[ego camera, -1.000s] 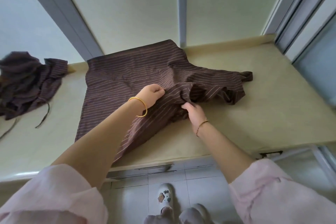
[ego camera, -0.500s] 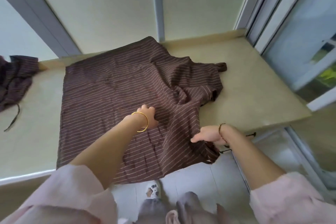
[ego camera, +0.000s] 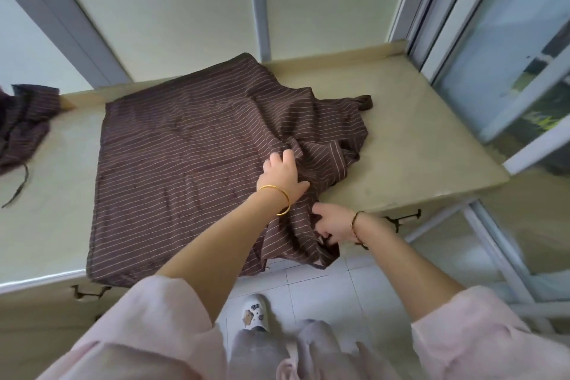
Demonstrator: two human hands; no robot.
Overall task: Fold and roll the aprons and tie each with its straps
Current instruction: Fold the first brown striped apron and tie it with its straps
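A brown apron (ego camera: 185, 157) with thin pale stripes lies spread over the beige counter (ego camera: 410, 145). Its right part is bunched and its near right corner hangs over the front edge. My left hand (ego camera: 282, 177) rests flat on the cloth next to the bunched folds, fingers fairly straight. My right hand (ego camera: 331, 224) is at the counter's front edge and grips the hanging corner of the apron, fingers curled into the fabric. A thin dark strap shows by my right wrist.
A second brown striped apron (ego camera: 24, 123) lies crumpled at the counter's far left, a strap (ego camera: 18, 191) trailing from it. Window panels stand behind the counter, a glass door (ego camera: 509, 71) on the right. Drawer handles (ego camera: 401, 219) sit under the edge. My feet are on the tiled floor.
My left hand has moved right along the cloth toward the bunched folds. My right hand, at the bunch a second ago, dropped to the front edge and now curls into the hanging corner.
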